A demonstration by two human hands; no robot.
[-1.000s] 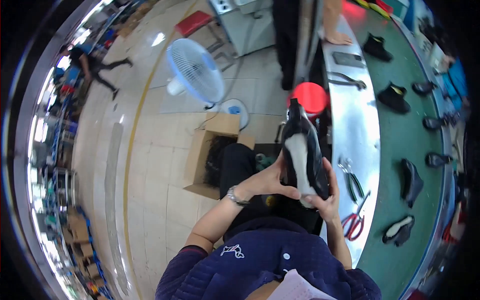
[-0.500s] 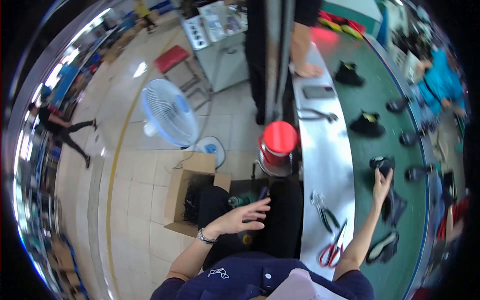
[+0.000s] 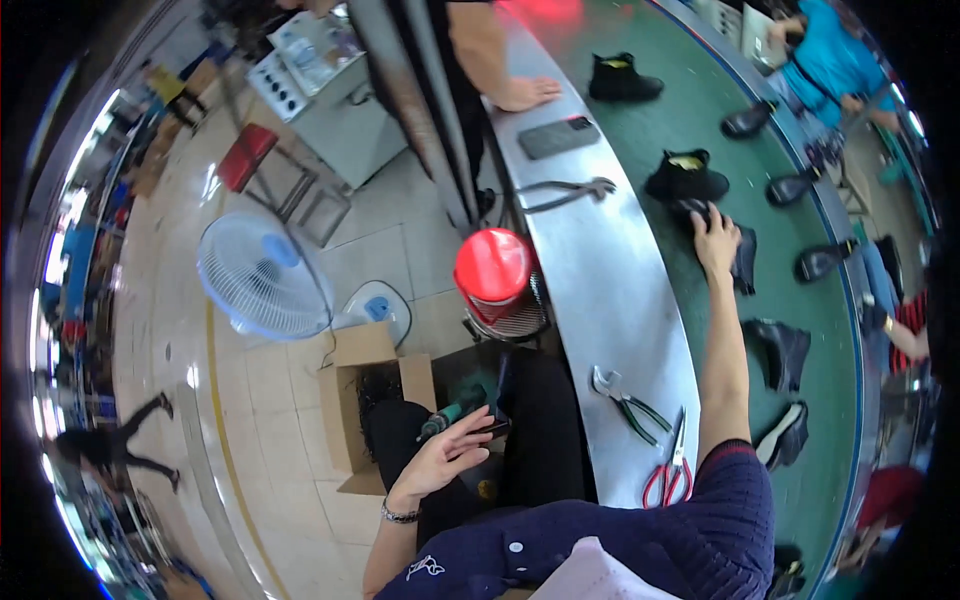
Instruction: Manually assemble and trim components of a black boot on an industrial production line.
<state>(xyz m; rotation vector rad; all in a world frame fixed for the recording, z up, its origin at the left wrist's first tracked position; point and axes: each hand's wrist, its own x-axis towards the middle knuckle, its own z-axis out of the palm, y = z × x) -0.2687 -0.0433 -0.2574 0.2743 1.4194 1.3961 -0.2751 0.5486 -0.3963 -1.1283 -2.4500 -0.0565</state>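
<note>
My right hand [image 3: 716, 245] reaches over the green belt [image 3: 690, 310], its fingers bent over a black shoe [image 3: 743, 262] that the hand partly covers. Just beyond it stands another black shoe [image 3: 687, 178] with a yellowish lining. Above my lap, my left hand [image 3: 445, 462] has its fingers stretched out and apart. Close to its fingertips is a green tool [image 3: 440, 421], partly hidden, and something dark that I cannot make out. Two more black shoes, one upright [image 3: 780, 352] and one on its side with a pale sole [image 3: 784, 436], lie nearer on the belt.
Along the metal ledge [image 3: 610, 290] lie a phone [image 3: 558, 138], pincers [image 3: 566, 193], green-handled pliers [image 3: 630, 405] and red scissors [image 3: 671, 465]. A red-topped stool [image 3: 494, 264], an open carton [image 3: 345, 420] and a fan [image 3: 265, 275] stand left. Another person's hand [image 3: 527, 92] rests on the ledge.
My view has swung to the right. My right hand has moved farther along the belt with the shoe, close to the one with the yellowish lining. My left hand stays above my lap.
</note>
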